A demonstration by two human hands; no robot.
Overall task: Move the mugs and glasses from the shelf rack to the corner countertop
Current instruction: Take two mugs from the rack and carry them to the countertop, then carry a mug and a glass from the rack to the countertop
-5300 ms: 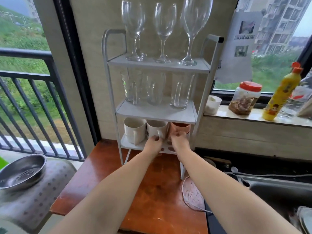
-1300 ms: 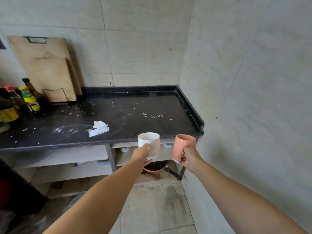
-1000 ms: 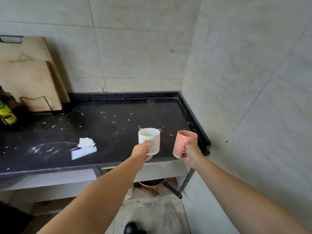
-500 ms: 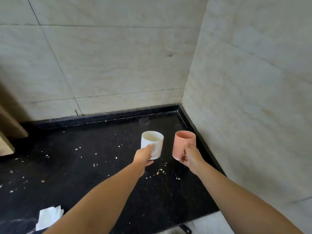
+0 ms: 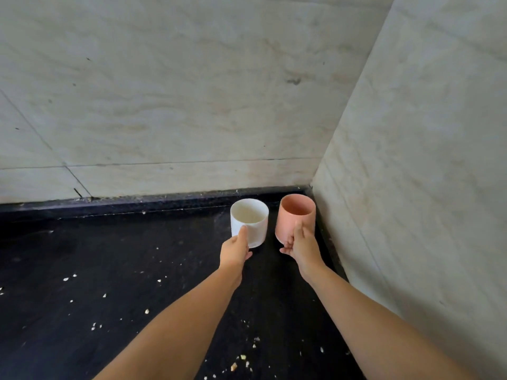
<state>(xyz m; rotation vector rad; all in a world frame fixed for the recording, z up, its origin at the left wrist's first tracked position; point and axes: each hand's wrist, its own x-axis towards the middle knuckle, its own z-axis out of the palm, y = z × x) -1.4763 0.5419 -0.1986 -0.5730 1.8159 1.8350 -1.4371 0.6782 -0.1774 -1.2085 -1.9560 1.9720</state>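
Note:
My left hand (image 5: 235, 249) grips a white mug (image 5: 250, 220) by its near side, thumb up on the wall. My right hand (image 5: 301, 246) grips a pink mug (image 5: 295, 217) the same way. Both mugs are upright, side by side, low over the far right corner of the black countertop (image 5: 115, 270). I cannot tell whether their bases touch the surface. The pink mug is close to the right wall. The shelf rack and the glasses are out of view.
Pale tiled walls (image 5: 428, 160) meet in a corner just behind and right of the mugs. A raised black lip (image 5: 137, 202) runs along the back of the countertop. Small crumbs (image 5: 148, 311) are scattered over the black surface.
I have come closer to the corner. Both hands have carried the mugs forward and down, from mid-counter height to low in the far right corner.

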